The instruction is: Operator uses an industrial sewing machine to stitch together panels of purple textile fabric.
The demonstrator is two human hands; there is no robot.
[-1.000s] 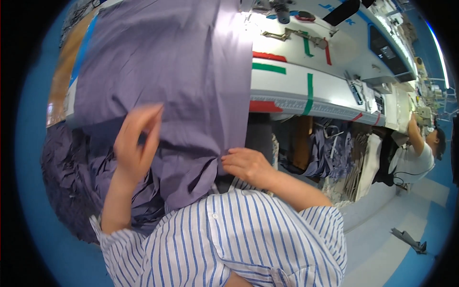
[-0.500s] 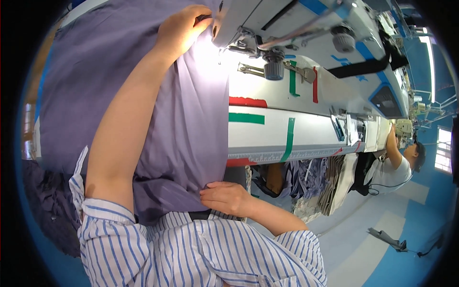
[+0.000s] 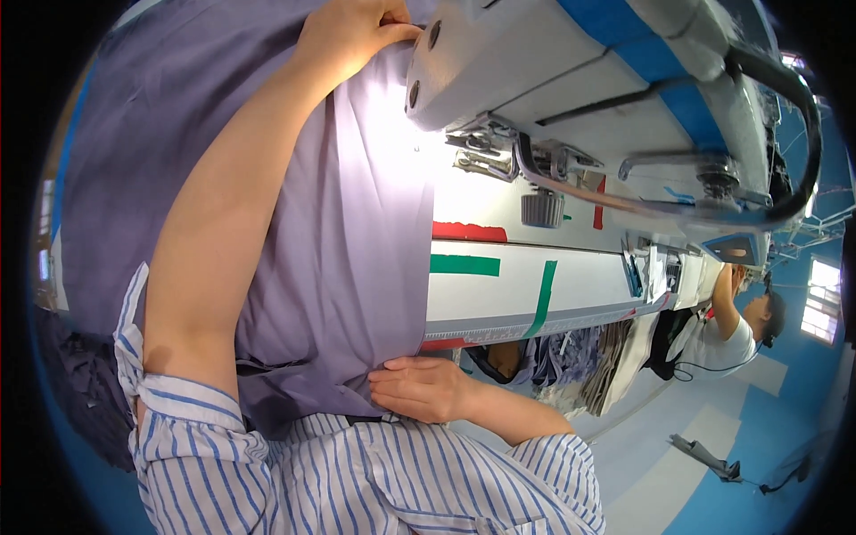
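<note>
A wide purple cloth (image 3: 357, 250) spreads over the sewing machine's bed and hangs down to my lap. My left hand (image 3: 352, 36) is at the far side, just left of the white sewing machine head (image 3: 481, 71). Its fingers are curled toward the thumb on the cloth; the fingertips are partly hidden. Close to my body, my right hand (image 3: 423, 390) holds the cloth's near right corner, fingers together over it and the thumb out of sight. A bright lamp lights the cloth beside the presser foot area, where the needle is hard to make out.
Right of the cloth runs the white table (image 3: 517, 290) with red and green tape and a ruler strip (image 3: 486, 334) along its near edge. Folded garments (image 3: 571, 352) hang beyond it. Another person (image 3: 722, 334) works farther right. Dark cloth (image 3: 85, 383) lies bunched at lower left.
My view has shifted, so the machine head looks larger and the table lower. Both hands keep about the same places on the cloth.
</note>
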